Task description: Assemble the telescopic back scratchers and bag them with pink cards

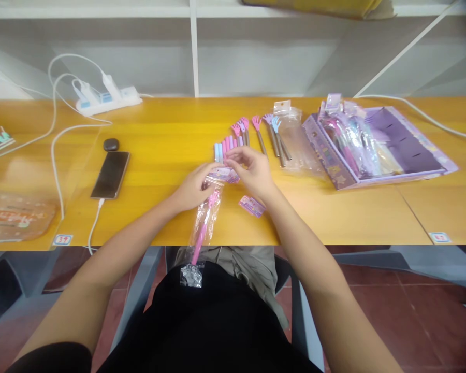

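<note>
A clear plastic bag [213,213] hangs over the table's front edge with a pink back scratcher [202,235] inside. My left hand [196,187] is closed on the bag's top end. Close beside it, my right hand [253,170] has its fingers pinched together; what they hold, if anything, is hidden. Purple printed cards [230,175] lie between and under my hands. One loose printed card [251,205] rests below my right wrist. Just beyond my hands are several pink, blue and lilac handles [218,151], partly covered by my fingers.
Back scratchers with metal rods [261,135] lie further back, beside empty clear bags [295,140]. To the right, a purple display box [419,142] holds several bagged back scratchers [357,140]. On the left are a phone [111,174], a black case [111,144] and a power strip [108,101].
</note>
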The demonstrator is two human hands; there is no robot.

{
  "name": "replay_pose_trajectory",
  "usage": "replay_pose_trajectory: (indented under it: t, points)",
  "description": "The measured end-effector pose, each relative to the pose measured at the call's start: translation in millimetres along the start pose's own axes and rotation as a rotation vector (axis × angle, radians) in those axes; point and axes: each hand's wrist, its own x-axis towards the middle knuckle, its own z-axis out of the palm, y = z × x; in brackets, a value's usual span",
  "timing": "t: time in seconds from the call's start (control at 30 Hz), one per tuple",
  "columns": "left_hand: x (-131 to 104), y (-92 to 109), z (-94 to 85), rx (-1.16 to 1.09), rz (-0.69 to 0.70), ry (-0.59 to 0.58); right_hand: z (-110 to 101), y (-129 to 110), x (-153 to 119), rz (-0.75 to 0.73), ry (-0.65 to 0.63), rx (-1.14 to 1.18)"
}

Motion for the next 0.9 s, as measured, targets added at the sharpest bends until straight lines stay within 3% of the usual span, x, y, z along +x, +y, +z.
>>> replay_pose_trajectory:
  t: [0.17,0.47,0.57,0.67,0.8,0.9]
  points:
    - [0,2,-3.3,0.305,0.094,-0.044,1,-1,0,-0.057,0.036,-0.058]
    - [0,4,-4.6,0.4,0.115,-0.057,2,-3,0,-0.085,0.045,-0.144]
    - [0,2,-3.1,0.324,0.103,-0.056,2,-1,0,-0.085,0.048,-0.156]
    - [0,-4,1.4,0.112,0.044,-0.027,-1,-1,1,-0.091,0.076,-0.149]
    - [3,-14,5.2,-0.146,-0.049,0.032,-6,-7,0,-0.19,0.11,-0.124]
    - [7,-19,4.2,-0.212,-0.076,0.047,-6,-12,-3,-0.247,0.066,-0.143]
